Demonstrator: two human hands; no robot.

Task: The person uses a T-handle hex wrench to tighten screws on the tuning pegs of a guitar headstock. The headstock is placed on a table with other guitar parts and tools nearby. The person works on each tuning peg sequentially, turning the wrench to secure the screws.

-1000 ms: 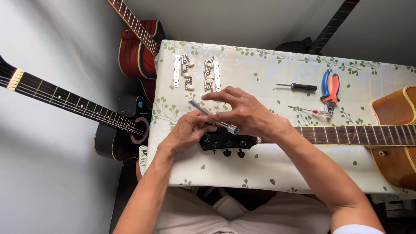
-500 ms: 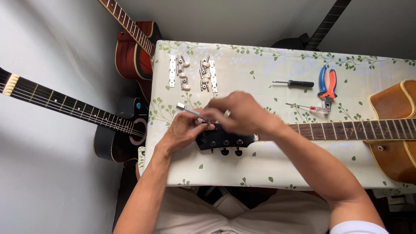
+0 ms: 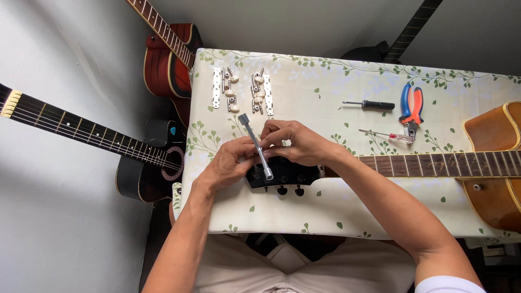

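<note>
An acoustic guitar lies across the table, its black headstock (image 3: pixel 282 174) in front of me and its neck (image 3: pixel 434 164) running right to the brown body (image 3: pixel 496 163). My left hand (image 3: pixel 225 165) grips a slim metal socket wrench (image 3: pixel 255 146), tilted, with its lower end resting on the headstock. My right hand (image 3: pixel 296 142) lies over the headstock's top edge, fingers pinched at the wrench shaft. Black tuner knobs (image 3: pixel 288 190) stick out below the headstock.
Two strips of removed tuning machines (image 3: pixel 241 89) lie at the table's back left. A black screwdriver (image 3: pixel 370 104), orange-and-blue pliers (image 3: pixel 411 107) and a clear-handled screwdriver (image 3: pixel 388 135) lie to the right. A red guitar (image 3: pixel 169 59) and a black guitar (image 3: pixel 144 163) stand left of the table.
The wrench has swung from lying nearly flat between my hands to a steeper tilt, its lower end now on the headstock. Both hands shifted slightly with it.
</note>
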